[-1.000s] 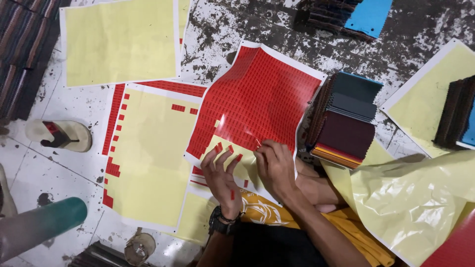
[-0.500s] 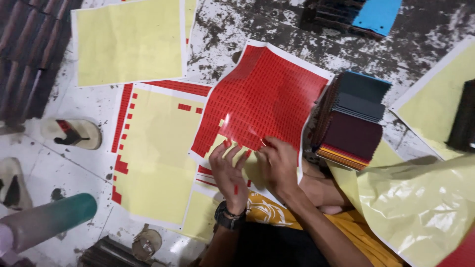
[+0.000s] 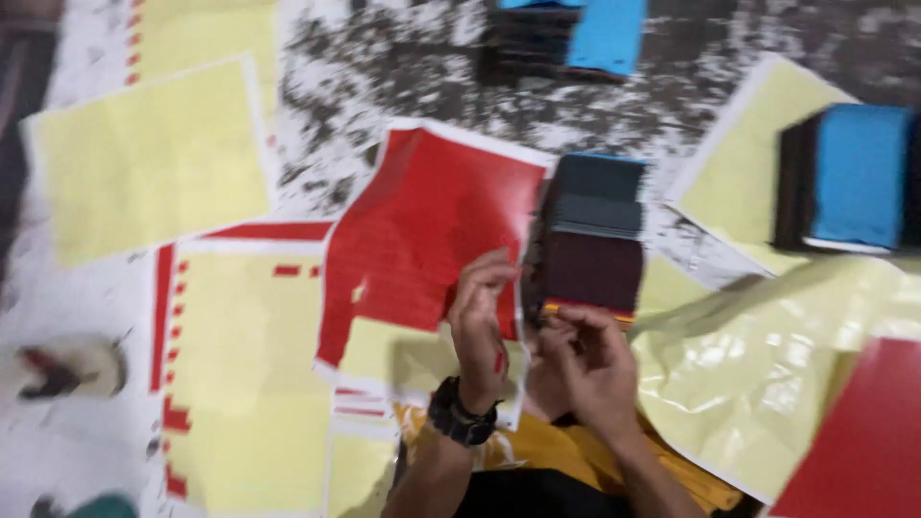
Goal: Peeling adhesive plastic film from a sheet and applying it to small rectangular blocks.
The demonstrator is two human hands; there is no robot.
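At the far left we see a sandal (image 3: 72,367) lying on the pale, spattered floor (image 3: 86,288), and above it a plain yellow sheet (image 3: 153,182). Just to the right lies a yellow sheet with a red border (image 3: 245,374), only a few red squares left along its edges. Next comes the red sticker sheet (image 3: 422,240), flat on the floor with its lower part peeled to yellow backing. Our left hand (image 3: 483,321), a dark watch (image 3: 462,414) on its wrist, is raised over the lower right corner of this sheet, fingers curled together as if pinching something small; the picture is too blurred for us to tell what, if anything, it grasps. Just beside it, our right hand (image 3: 587,360) curls its fingers at the near bottom edge of a stack of dark booklets (image 3: 590,240), touching it. Further right a crumpled yellow backing sheet (image 3: 767,374) spreads out, with a blue-covered stack (image 3: 849,177) resting on another yellow sheet beyond it, and a red sheet (image 3: 854,441) at the lower right corner.
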